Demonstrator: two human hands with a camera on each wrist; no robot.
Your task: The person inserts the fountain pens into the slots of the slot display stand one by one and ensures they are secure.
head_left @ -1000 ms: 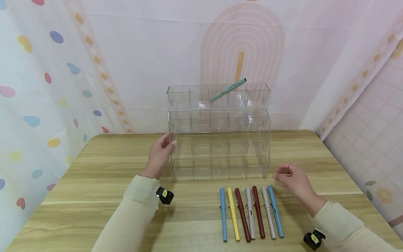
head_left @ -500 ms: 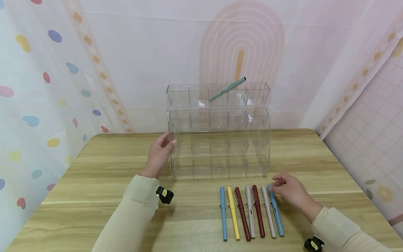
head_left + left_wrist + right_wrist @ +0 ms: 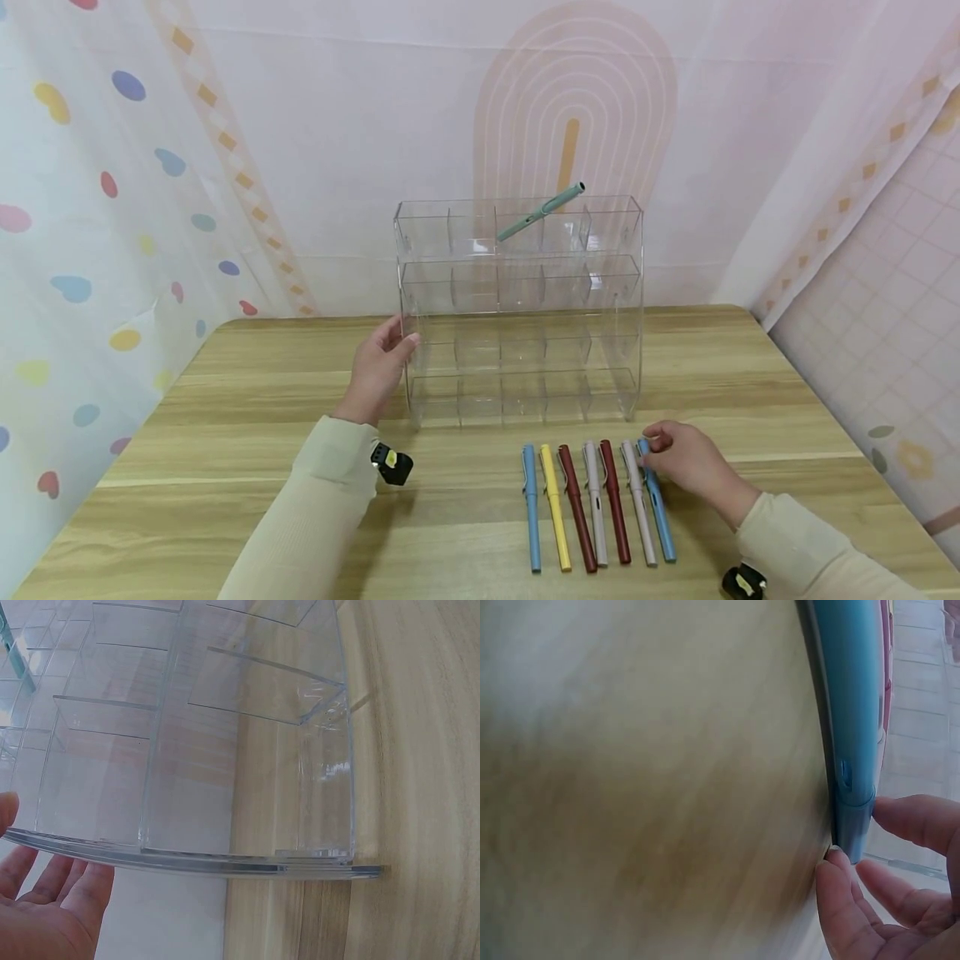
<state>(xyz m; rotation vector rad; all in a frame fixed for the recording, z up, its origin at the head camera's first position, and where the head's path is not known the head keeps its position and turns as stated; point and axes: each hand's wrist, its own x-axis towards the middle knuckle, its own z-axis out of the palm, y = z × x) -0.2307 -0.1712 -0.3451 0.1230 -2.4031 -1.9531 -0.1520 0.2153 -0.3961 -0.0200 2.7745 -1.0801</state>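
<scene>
My left hand holds the left side panel of a clear tiered rack, thumb in front and fingers behind the edge. The left wrist view shows those fingers along the panel's outer face. My right hand pinches the capped end of the rightmost blue pen, which lies on the table. Close up, the thumb is on one side of that blue pen and the fingertips are on the other. A green pen leans diagonally in the rack's top tier, its upper end sticking out.
Left of the held pen lie a pale mauve pen, a dark red pen, a grey-mauve pen, another dark red pen, a yellow pen and a blue pen. Patterned curtains hang behind the wooden table.
My right hand has come down and left from beside the rack to the rightmost blue pen's top and taken hold of it. The left hand stays on the rack.
</scene>
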